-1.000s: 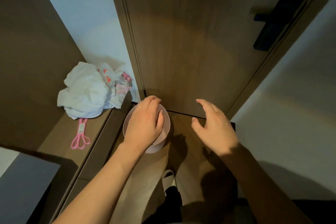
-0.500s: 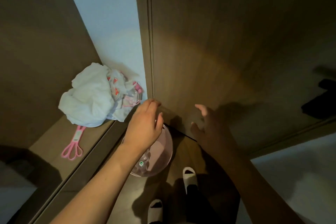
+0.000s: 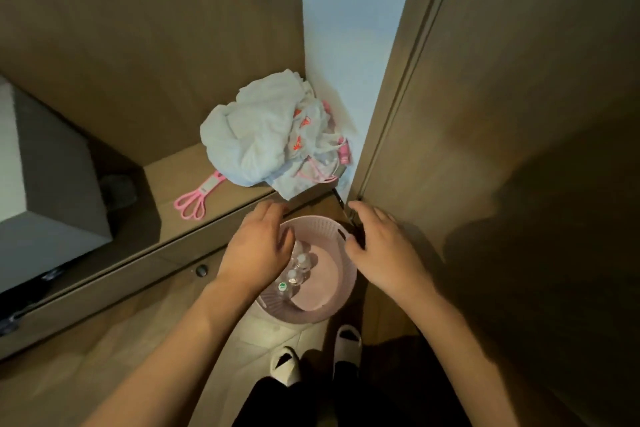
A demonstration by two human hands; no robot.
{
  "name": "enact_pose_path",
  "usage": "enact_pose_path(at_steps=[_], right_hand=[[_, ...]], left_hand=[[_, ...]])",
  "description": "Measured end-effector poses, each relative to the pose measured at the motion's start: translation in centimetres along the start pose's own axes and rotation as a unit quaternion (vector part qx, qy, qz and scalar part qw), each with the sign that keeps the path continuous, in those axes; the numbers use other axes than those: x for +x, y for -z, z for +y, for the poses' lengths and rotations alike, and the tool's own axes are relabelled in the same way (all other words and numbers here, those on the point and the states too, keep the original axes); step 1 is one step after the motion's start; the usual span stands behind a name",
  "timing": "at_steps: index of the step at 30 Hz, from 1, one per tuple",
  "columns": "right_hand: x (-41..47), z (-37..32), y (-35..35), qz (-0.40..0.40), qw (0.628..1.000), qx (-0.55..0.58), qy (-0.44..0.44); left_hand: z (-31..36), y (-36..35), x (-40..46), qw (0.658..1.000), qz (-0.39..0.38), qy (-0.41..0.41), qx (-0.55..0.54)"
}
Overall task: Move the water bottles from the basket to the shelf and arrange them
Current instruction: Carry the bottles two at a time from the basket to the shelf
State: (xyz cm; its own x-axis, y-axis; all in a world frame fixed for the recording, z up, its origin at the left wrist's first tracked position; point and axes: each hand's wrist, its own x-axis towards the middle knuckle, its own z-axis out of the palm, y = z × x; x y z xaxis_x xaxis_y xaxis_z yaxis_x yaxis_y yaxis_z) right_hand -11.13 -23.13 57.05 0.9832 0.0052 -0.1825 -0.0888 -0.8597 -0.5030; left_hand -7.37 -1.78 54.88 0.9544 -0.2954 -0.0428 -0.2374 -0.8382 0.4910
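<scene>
A round pink basket (image 3: 341, 291) stands on the floor in front of my feet. Clear water bottles (image 3: 297, 270) stand upright in its left side; I see white caps and one green-marked cap (image 3: 282, 287). My left hand (image 3: 258, 246) hovers over the basket's left rim with relaxed fingers, holding nothing. Over the right rim, near the handle cutout, my right hand (image 3: 381, 246) is held with its fingers spread. The wooden shelf (image 3: 180, 180) lies to the upper left of the basket.
On the shelf sit a crumpled white plastic bag (image 3: 263, 139), pink scissors (image 3: 197, 198) and a grey box (image 3: 45, 184) at the left. A wooden door (image 3: 502, 114) rises on the right. My white slippers (image 3: 348, 340) stand below the basket.
My view has swung left and down, showing more of the shelf and the basket's inside. Both hands have come to the basket's rims, the right one closer in.
</scene>
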Motion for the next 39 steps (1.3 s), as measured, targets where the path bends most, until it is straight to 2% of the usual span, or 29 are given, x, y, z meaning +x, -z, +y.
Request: enact_pose_path(at_steps=[6,9,13,16,19,23,33,39], right_hand=[[6.1,3.9,-8.5,-0.088,0.995,-0.037,0.039],[9.7,7.4,-16.5,-0.107,0.992,-0.05,0.032],[14.3,13.5,-29.2,-0.126,0.988,-0.071,0.052],[17.4,17.7,-38.4,-0.144,0.985,-0.057,0.07],[20.3,21.3,-46.6,-0.177,0.974,-0.108,0.091],[23.9,24.8,-54.6,-0.241,0.956,-0.134,0.103],[26.1,26.6,-59.8,-0.25,0.935,-0.213,0.134],[25.3,26.3,-59.0,-0.247,0.932,-0.222,0.145]], left_hand=[[-6.0,-6.5,0.9,0.993,-0.074,0.089,0.012],[-11.0,-13.1,2.1,0.989,-0.093,0.113,0.008],[-18.9,-24.2,3.9,0.983,-0.072,0.169,-0.028],[-24.1,-33.4,4.8,0.981,-0.095,0.167,-0.029],[-27.8,-41.4,5.7,0.978,-0.126,0.163,-0.024],[-31.0,-48.5,6.7,0.968,-0.184,0.164,0.034],[-31.3,-53.6,7.5,0.933,-0.241,0.167,0.209],[-31.2,-52.7,7.6,0.945,-0.23,0.187,0.14]])
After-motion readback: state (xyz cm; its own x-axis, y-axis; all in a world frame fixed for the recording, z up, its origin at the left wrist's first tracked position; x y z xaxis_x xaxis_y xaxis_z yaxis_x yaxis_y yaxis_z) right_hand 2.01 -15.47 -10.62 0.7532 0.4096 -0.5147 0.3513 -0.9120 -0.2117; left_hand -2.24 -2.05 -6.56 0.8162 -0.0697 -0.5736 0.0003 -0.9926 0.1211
